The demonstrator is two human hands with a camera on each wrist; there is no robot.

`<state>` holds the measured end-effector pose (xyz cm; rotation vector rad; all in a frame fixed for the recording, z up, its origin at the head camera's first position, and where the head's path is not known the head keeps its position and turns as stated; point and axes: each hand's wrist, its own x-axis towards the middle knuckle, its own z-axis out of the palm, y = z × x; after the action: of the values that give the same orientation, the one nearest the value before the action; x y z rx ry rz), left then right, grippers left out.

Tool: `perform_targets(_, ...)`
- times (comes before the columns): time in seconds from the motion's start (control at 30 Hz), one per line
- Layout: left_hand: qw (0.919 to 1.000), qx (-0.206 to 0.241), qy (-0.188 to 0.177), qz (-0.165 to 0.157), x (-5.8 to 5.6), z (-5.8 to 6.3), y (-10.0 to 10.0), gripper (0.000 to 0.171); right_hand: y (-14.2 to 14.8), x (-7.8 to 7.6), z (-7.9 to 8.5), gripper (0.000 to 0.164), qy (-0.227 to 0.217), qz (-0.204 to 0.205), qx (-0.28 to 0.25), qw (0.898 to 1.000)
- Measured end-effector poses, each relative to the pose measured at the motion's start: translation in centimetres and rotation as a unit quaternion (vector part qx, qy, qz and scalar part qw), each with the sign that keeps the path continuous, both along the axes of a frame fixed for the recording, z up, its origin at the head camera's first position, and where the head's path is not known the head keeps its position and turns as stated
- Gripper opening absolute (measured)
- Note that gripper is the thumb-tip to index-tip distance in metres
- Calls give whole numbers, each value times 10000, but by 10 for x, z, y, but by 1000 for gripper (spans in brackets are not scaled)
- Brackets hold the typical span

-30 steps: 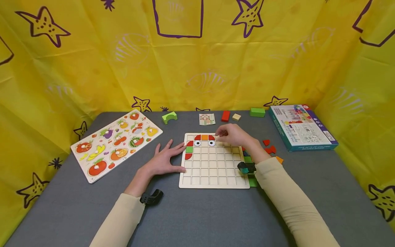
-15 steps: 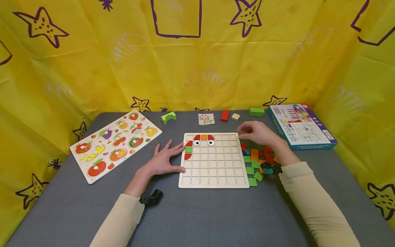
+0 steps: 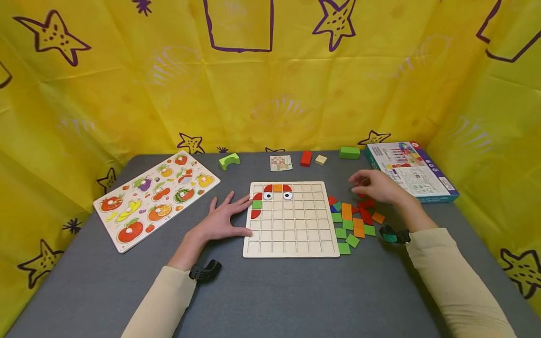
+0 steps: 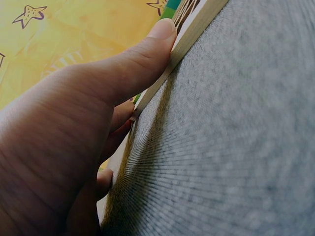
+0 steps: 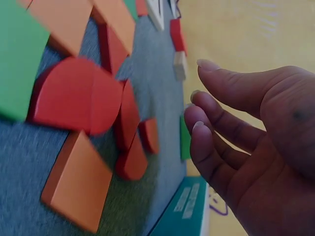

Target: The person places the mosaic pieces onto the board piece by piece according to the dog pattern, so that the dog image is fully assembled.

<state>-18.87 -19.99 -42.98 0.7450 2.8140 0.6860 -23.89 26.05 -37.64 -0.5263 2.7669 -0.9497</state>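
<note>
A pale wooden grid board lies mid-table. Its upper left cells hold red quarter-round tiles, an orange tile, a green tile and two eye tiles. With fingers spread, my left hand rests against the board's left edge; the left wrist view has its thumb on the rim. My right hand hovers over the far side of a loose tile pile, fingers slightly bent and nothing between them. Red pieces and an orange tile lie below it.
Left of the board lies a fruit puzzle. Along the back stand a green arch block, a picture card, a red block, a beige block and a green block. A game box sits back right.
My right hand has moved right, from the board's top row to over the loose tiles, uncovering the pile. My left hand has stayed at the board's edge.
</note>
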Motion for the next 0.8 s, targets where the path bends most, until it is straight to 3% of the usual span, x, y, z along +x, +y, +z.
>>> perform_targets(0.4,10000,-5,-37,-4,-1,0,0,96,17,1,-6,32,-363,-87,452,9983)
perform_targets(0.8,10000,-32,-22,8,0,-2,0,96,18,-4,-19,27,-162,-189,777,9967)
